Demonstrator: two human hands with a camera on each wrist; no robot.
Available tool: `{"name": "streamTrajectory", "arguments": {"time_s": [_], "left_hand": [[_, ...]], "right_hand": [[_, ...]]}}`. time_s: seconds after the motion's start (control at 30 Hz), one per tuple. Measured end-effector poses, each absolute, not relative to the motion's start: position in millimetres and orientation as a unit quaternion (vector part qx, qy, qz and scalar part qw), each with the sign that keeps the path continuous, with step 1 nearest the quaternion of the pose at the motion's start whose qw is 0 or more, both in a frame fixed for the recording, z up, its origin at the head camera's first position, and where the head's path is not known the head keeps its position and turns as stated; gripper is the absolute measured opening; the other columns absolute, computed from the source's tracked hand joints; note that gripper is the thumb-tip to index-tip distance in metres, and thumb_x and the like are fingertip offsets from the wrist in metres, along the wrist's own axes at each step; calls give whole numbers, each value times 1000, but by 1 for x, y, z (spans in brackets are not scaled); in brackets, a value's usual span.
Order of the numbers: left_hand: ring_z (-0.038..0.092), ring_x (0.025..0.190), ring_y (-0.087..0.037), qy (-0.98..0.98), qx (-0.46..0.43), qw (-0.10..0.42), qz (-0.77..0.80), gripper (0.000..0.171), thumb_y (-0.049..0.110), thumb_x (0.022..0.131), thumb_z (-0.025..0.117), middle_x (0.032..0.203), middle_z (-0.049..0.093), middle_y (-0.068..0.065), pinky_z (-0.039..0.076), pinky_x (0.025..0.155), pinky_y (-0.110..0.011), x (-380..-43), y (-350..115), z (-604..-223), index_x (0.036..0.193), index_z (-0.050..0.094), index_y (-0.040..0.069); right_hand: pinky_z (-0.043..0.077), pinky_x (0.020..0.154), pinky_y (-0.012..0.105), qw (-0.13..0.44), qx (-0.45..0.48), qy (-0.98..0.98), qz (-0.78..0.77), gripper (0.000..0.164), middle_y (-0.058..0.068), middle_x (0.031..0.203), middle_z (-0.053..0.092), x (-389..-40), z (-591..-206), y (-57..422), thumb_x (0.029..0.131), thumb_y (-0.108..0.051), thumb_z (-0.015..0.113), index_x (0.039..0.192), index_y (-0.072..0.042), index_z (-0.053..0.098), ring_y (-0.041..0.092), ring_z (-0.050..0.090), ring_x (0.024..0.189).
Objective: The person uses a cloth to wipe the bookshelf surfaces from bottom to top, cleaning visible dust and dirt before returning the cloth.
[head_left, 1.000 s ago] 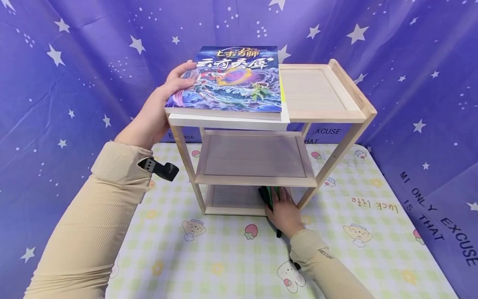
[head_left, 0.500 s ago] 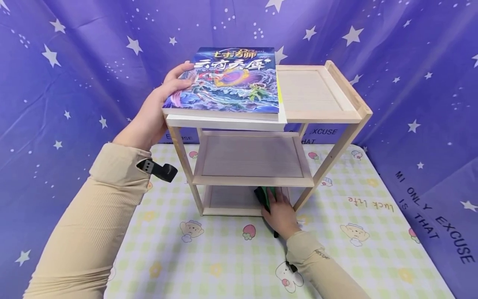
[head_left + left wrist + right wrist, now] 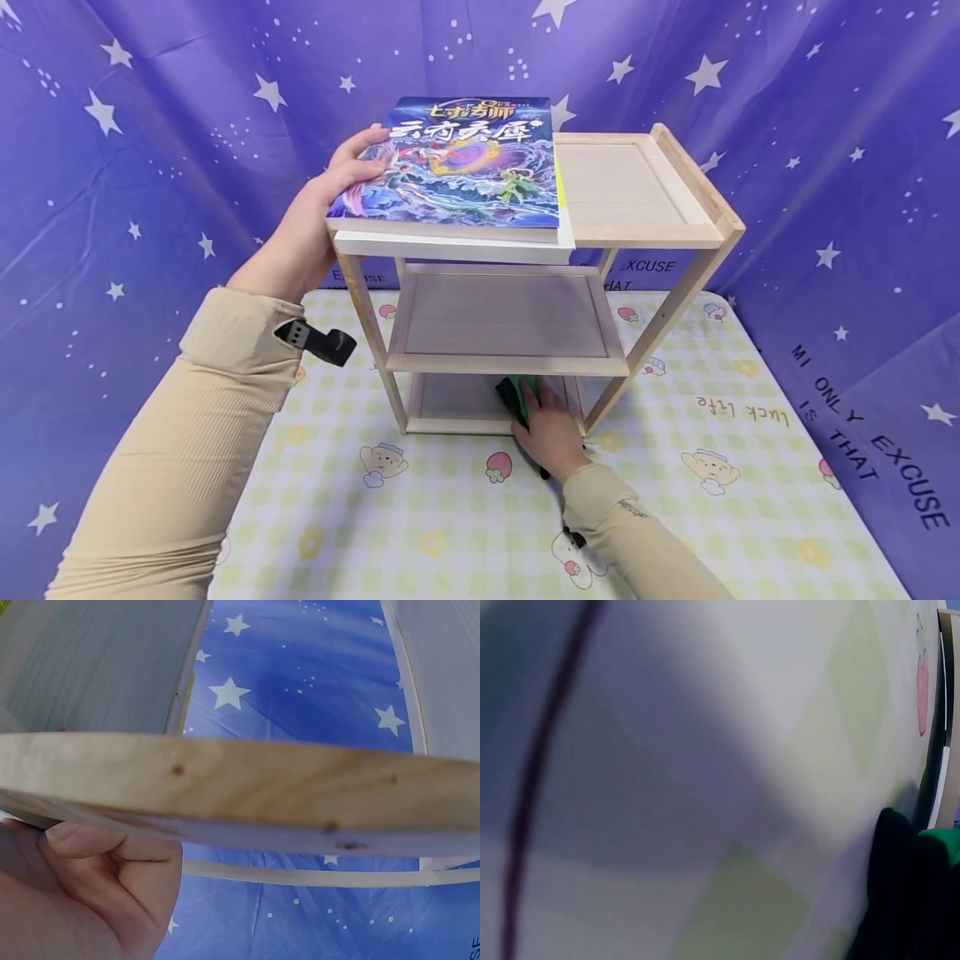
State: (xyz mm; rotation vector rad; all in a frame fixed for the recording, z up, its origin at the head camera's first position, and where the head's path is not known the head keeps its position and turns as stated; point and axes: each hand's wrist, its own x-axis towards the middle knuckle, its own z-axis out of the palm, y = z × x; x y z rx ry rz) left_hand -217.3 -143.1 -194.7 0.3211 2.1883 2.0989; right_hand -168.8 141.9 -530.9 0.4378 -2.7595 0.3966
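Several right fingers (image 3: 548, 397) grip a green-black item (image 3: 512, 401), shelf (image 3: 453, 402) room leftward.

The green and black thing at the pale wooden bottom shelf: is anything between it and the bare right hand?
Nothing visible: the right hand rests directly on the green and black thing. The pale wooden middle shelf is above them, not between.

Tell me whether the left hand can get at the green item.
Probably not: the left hand is up at the top book, while the green item is below the middle shelf, partly covered by the right hand.
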Motion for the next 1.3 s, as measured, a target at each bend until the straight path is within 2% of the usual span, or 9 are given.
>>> {"name": "streamTrajectory", "arguments": {"time_s": [0.47,0.87,1.3], "left_hand": [[10,149,-13,711,104,47,694,52,35,96,46,162,7,22,12,121,-40,-217,-144,-197,147,36,39],[11,148,-13,710,101,46,695,52,35,97,47,162,7,22,13,121,-39,-217,-144,-196,147,38,39],[11,148,-13,713,99,47,693,51,36,97,47,162,9,22,13,121,-40,-216,-143,-194,147,38,40]], "right_hand": [[45,104,48,104,169,-969,146,66,31,146,44,-169,-528,127,89,-30,66,144,2,46,44,52,128],[43,106,47,82,197,-964,157,66,32,147,42,-171,-526,113,90,-30,64,146,1,44,44,49,131],[46,104,45,87,210,-964,135,64,30,145,45,-173,-524,87,90,-31,63,145,-1,47,44,52,128]]}}
